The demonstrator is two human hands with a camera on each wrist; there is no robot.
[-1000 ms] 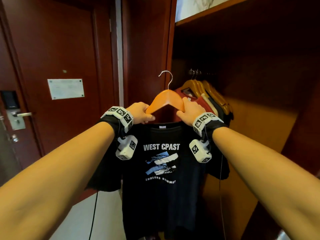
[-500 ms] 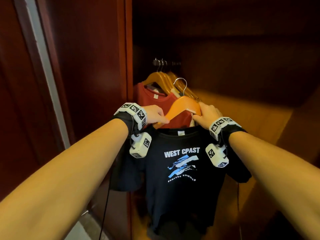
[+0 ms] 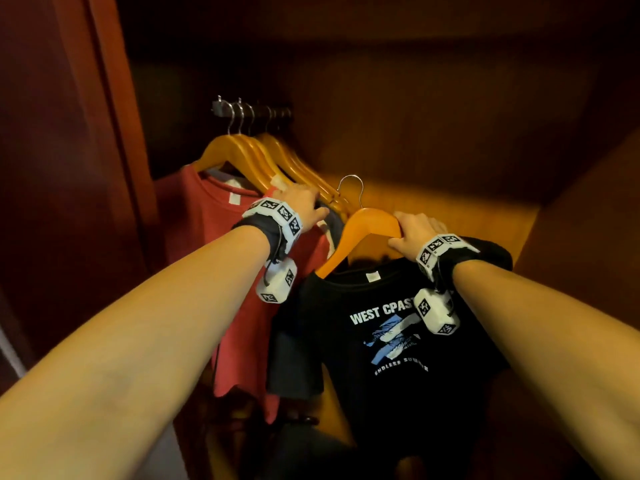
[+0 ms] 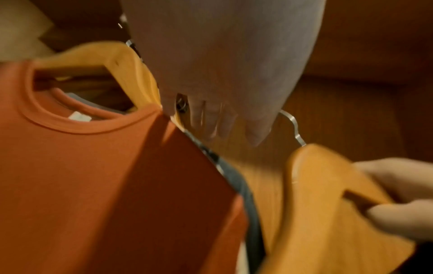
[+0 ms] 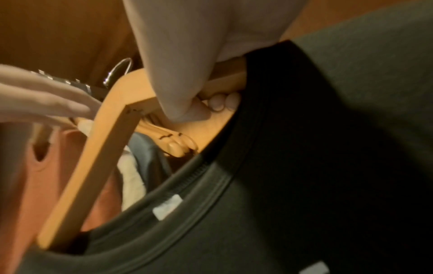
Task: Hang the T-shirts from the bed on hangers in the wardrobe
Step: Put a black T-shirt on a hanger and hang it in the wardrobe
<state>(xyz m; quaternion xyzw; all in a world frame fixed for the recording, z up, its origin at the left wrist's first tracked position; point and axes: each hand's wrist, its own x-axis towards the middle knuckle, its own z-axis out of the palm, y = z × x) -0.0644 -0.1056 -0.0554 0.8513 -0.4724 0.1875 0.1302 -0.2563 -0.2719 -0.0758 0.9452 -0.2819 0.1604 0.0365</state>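
Observation:
A black T-shirt (image 3: 391, 341) printed "WEST CPAST" hangs on a wooden hanger (image 3: 367, 223) inside the wardrobe, below the rail. My right hand (image 3: 412, 230) grips the hanger's right arm; the right wrist view shows its fingers (image 5: 222, 103) curled under the wood. The hanger's metal hook (image 3: 351, 188) is free in the air. My left hand (image 3: 304, 202) reaches with straight fingers (image 4: 225, 122) against the wooden hangers (image 3: 277, 157) that hang on the rail (image 3: 252, 110). A red T-shirt (image 3: 214, 230) hangs at the front of that row, with a grey garment (image 4: 248, 204) behind it.
The wardrobe's dark wooden side panel (image 3: 114, 133) stands at the left. Its back wall (image 3: 433, 116) and right side wall (image 3: 588, 220) close in the space. Open room lies to the right of the hung hangers, around the held hanger.
My left hand has let go of the hanger and moved up-left onto the hung hangers. The right hand alone now carries the hanger and black T-shirt, deeper in the wardrobe.

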